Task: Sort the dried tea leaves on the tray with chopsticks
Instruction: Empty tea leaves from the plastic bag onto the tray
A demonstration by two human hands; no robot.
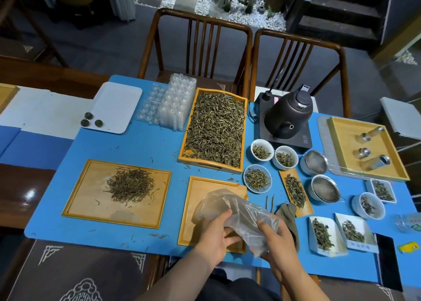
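Both hands, left hand and right hand, grip a clear plastic bag over a wooden tray.

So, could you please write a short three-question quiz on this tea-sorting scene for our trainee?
1. True or false: both hands grip the plastic bag.
2. Where do the chopsticks lie?
A. in the right hand
B. on the blue mat, right of the near tray
C. on the full tray
3. Fill in: the kettle stands to the ____ of the full tray.

Key
1. True: the left hand and the right hand both hold it, above the near tray.
2. B
3. right
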